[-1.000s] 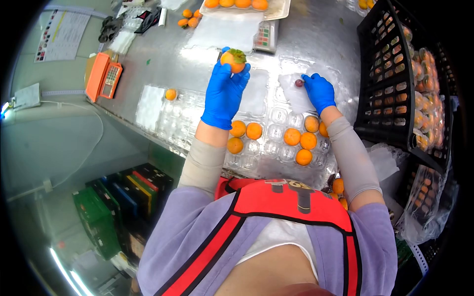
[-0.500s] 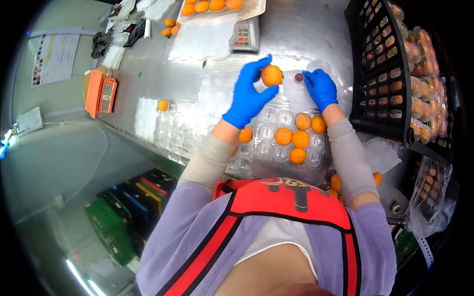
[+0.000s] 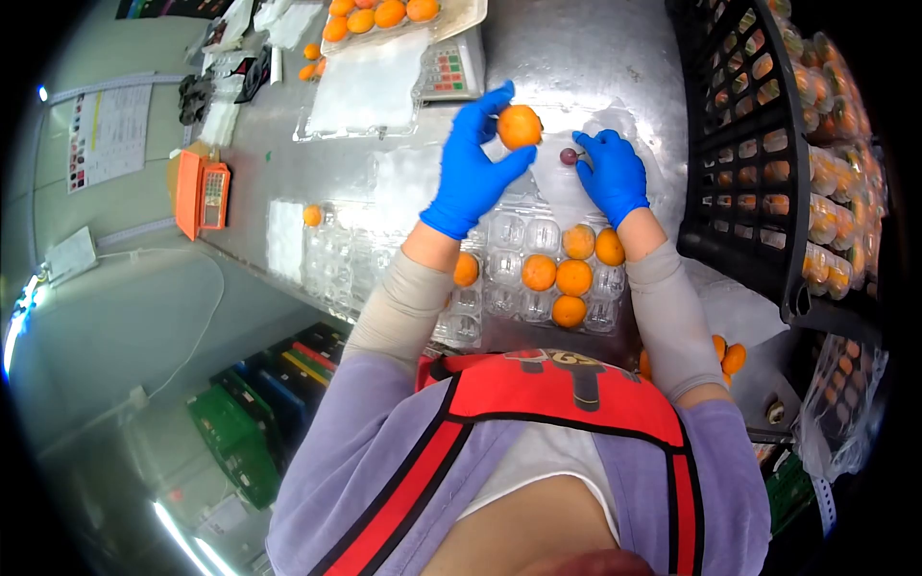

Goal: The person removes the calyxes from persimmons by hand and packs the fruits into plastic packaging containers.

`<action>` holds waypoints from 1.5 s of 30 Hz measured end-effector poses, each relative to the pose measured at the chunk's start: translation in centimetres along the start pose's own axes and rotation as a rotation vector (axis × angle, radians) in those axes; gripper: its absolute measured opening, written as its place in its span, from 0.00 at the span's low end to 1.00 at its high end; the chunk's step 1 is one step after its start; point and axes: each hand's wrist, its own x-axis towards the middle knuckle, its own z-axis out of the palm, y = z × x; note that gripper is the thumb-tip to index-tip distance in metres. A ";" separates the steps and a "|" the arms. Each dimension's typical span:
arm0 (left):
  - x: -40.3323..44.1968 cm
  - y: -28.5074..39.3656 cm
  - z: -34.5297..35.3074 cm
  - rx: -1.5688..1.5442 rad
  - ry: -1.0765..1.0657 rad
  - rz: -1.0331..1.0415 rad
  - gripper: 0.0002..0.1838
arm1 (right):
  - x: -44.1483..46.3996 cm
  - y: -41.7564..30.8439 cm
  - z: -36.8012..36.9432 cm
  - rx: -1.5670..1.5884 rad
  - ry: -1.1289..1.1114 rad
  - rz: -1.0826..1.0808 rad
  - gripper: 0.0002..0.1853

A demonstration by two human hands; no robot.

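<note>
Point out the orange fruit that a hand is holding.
The orange fruit in the left hand, between thumb and fingers; the nearby ones in the clear plastic trays are in no hand's grip.

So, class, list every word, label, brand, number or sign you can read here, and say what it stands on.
None can be read for certain.
Wall sheet: lines of print, too small.
White device's keypad: key markings too small.
Orange device's keypad: key markings too small.
Red apron: gold and dark print, foreshortened and unclear.
</note>
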 end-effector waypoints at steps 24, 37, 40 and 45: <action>16.9 -7.2 -19.2 0.507 0.211 -0.075 0.34 | -0.4 -1.0 -0.1 0.028 -0.116 -0.021 0.21; 19.7 -7.6 -17.3 0.225 0.251 -0.059 0.39 | -0.6 -0.5 0.5 0.139 -0.102 -0.009 0.13; 20.6 -7.3 -17.1 0.160 0.283 -0.002 0.34 | -0.5 -0.6 0.5 0.145 -0.083 0.009 0.11; 21.7 -9.0 -21.5 0.180 0.355 -0.062 0.38 | -0.5 -0.8 0.4 0.136 -0.045 0.012 0.09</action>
